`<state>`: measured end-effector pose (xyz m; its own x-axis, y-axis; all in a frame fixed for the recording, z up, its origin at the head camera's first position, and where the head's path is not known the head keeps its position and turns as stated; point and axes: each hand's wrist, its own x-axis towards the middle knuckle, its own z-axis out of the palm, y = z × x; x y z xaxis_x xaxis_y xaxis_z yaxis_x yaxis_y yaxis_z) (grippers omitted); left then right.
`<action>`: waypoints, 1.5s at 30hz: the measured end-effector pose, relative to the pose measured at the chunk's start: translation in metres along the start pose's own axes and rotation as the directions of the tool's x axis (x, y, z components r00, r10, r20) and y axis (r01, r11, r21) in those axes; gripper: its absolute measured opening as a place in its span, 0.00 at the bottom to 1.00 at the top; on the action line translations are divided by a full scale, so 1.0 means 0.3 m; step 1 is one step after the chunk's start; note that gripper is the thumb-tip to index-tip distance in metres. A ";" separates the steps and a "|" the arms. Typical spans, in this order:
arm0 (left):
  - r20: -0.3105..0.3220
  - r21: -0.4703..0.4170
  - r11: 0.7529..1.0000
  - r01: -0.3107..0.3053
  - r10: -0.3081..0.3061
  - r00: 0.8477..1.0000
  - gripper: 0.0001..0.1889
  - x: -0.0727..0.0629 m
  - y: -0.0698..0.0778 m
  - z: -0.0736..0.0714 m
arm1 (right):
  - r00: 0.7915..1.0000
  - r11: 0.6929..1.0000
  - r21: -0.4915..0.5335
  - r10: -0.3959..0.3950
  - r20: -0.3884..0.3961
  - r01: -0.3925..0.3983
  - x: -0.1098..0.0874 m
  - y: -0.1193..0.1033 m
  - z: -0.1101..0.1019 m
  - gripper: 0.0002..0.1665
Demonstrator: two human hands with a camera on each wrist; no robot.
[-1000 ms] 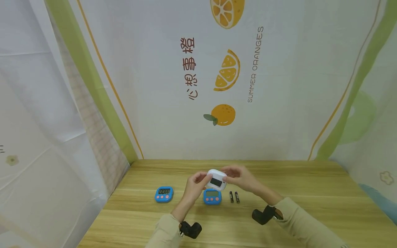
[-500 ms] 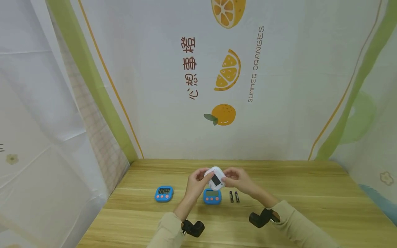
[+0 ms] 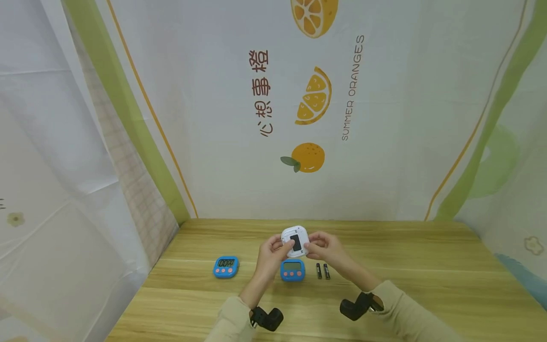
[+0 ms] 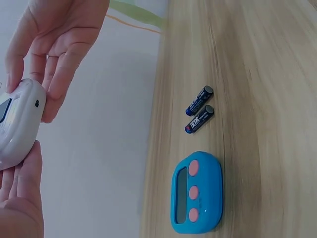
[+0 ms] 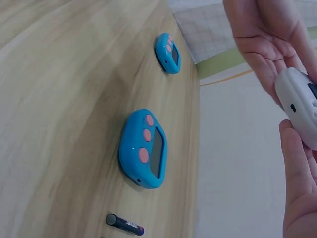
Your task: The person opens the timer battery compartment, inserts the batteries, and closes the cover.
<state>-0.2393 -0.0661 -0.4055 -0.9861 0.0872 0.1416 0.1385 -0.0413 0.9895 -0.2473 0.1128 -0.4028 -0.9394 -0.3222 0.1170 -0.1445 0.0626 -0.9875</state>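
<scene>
A white timer (image 3: 302, 233) with rounded corners is held up off the table between both hands. Its face with a black rectangle is turned towards the head camera. The left hand (image 3: 268, 256) grips its left side, thumb lying across that face by the black rectangle. At the right edge the right hand (image 3: 328, 250) pinches it between thumb and fingers. A small dark slot shows in the casing (image 4: 27, 126) in the left wrist view. Below the hands a blue timer (image 3: 292, 279) with pink buttons and a blank display stands on the table. Two dark batteries (image 3: 318, 271) lie right of it.
Further left on the wooden table (image 3: 192, 304) is a second blue timer (image 3: 226, 272), its display lit with digits. A white cloth printed with oranges (image 3: 384, 142) hangs behind the table's far edge. Each wrist carries a black camera (image 3: 269, 319).
The white timer has been turned in the hands, so its black rectangle now stands upright and faces the head camera more squarely. It has risen slightly. The things on the table have not moved.
</scene>
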 end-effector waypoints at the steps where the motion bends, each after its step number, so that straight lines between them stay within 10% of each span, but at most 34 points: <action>1: -0.009 0.003 1.000 0.004 -0.004 1.000 0.19 0.001 0.001 -0.001 | 1.000 1.000 -0.005 -0.003 0.007 0.003 -0.002 0.003 0.002 0.22; 17: 0.058 0.011 1.000 -0.018 0.017 0.998 0.25 -0.011 0.004 -0.025 | 0.955 0.945 -0.147 -0.282 0.095 0.294 0.009 -0.015 -0.002 0.27; 45: 0.045 0.032 0.999 -0.001 -0.001 0.999 0.23 -0.046 0.092 -0.015 | 0.973 0.961 -0.149 -0.230 0.028 0.231 -0.013 -0.067 0.036 0.23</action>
<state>-0.2223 -0.0730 -0.3804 -0.9810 0.1318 0.1421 0.1421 -0.0090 0.9898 -0.2373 0.1027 -0.3845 -0.8720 -0.3545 0.3376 -0.4024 0.1264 -0.9067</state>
